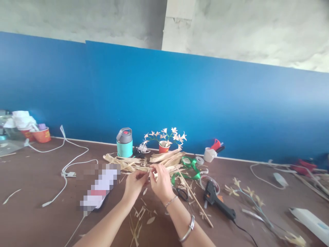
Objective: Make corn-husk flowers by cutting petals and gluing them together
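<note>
My left hand (pixel 135 186) and my right hand (pixel 161 182) meet over the middle of the table, fingers pinched close together. Whatever they pinch is too small and too hidden to make out. Just behind them lies a heap of dried, straw-coloured husks (pixel 168 157). Small cut husk pieces (pixel 151 220) are scattered below and between my forearms. Beside my right wrist is the black-handled pair of scissors (pixel 182 194), and a thin stick (pixel 196 199) slants past it. Green ribbon (pixel 197 174) curls to the right of the husks.
A black glue gun (pixel 218 200) and a stem of pale flowers (pixel 253 199) lie to the right. At the back stand a turquoise flask (pixel 124 147), a red cup (pixel 164 148) of flowers and a white cup (pixel 209 155). A pixelated phone (pixel 100 188) and white cables (pixel 74 161) are left.
</note>
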Demonstrator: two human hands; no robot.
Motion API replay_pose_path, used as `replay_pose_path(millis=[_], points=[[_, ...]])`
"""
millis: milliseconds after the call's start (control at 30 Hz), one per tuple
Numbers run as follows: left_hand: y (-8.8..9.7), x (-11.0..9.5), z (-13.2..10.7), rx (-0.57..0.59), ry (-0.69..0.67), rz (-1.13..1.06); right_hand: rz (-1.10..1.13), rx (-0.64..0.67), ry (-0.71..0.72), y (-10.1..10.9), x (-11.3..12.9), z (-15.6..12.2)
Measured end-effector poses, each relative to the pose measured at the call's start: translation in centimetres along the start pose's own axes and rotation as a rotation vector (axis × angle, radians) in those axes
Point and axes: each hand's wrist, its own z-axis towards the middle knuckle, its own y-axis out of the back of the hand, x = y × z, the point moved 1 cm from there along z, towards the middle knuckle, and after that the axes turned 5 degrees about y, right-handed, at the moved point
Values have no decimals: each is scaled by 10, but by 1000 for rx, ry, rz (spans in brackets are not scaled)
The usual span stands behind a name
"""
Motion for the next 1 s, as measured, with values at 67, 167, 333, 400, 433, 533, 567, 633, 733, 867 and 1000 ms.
replay_pose_path(millis=[67,167,333,400,433,533,567,633,733,867,1000], points=[[0,0,0,-7,-5,-4,4,-3,2,0,0,0],[0,-1,0,-21,-14,13,22,-9,-1,1,0,0],[1,-3,0,-46,-75,74,47,-20,-3,2,1,-1],[2,-4,-1,-48,-99,80,42,-26,0,2,2,0],[2,-5,-1,-47,-115,81,40,-27,1,2,2,0],[2,-5,-2,-46,-146,76,44,-23,3,2,2,0],[2,-6,-3,-47,-148,76,44,-24,4,2,2,0],[2,-7,-4,-50,-153,78,43,-29,8,3,2,1],[2,-10,-6,-69,-174,85,52,-62,10,4,4,0],[4,-15,-10,-115,-258,125,129,-106,-30,7,6,0],[7,-16,-11,-161,-337,193,273,-104,-175,8,6,2]])
